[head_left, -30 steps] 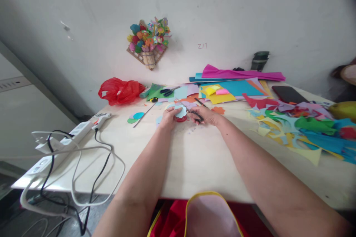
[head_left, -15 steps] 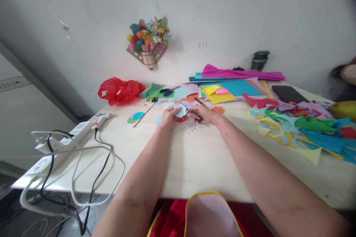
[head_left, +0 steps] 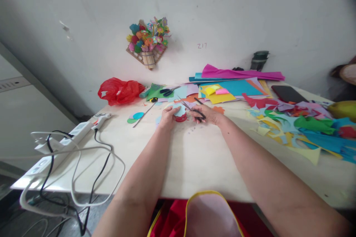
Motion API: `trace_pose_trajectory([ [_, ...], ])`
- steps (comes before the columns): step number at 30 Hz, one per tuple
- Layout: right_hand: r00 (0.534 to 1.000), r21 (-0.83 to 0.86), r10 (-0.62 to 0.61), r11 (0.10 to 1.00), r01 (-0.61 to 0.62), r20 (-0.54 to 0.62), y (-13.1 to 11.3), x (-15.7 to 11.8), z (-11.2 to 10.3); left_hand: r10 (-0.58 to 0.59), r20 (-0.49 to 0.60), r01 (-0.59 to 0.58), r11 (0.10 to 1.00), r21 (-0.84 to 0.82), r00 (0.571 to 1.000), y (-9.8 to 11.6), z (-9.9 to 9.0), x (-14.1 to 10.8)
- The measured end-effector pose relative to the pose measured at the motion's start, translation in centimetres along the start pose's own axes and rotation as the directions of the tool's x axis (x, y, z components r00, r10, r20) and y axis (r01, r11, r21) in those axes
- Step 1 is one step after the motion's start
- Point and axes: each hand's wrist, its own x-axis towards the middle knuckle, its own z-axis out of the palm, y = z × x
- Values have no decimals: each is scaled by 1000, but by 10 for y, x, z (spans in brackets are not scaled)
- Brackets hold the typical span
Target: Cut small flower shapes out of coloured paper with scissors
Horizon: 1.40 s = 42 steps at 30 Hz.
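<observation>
Near the middle of the table, my left hand [head_left: 168,116] pinches a pale blue paper piece [head_left: 180,110] with a scalloped edge. My right hand [head_left: 204,114] is closed on the dark handles of a pair of scissors [head_left: 198,113], whose blades point up and left beside the paper. Just below the pale paper lies a red piece [head_left: 181,118]. An orange paper flower [head_left: 218,110] rests to the right, beyond my right hand. Tiny scraps lie below the scissors.
Coloured sheets [head_left: 244,88] and a second pair of scissors [head_left: 167,92] lie at the back. Paper offcuts [head_left: 292,126] cover the right side. At left are a red plastic bag [head_left: 119,90], blue circles [head_left: 138,115] and a power strip [head_left: 78,129] with cables.
The scissors have turned slightly, and their blades now sit a little to the right. The pale paper has shifted slightly to the left.
</observation>
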Motion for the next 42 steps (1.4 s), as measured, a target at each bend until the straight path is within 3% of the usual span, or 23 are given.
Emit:
trace_pose_trajectory([
  [25,1000,2,7,1000,-7,12,6,5,2,50,-139,-50,999,2,989,5,12,-6],
  [36,1000,14,17,1000,-17,10,3,2,2,57,-76,-52,996,67,996,4,9,-5],
  [42,994,117,23,993,-10,-105,3,3,2,11,-4,-10,989,149,1000,3,6,-5],
])
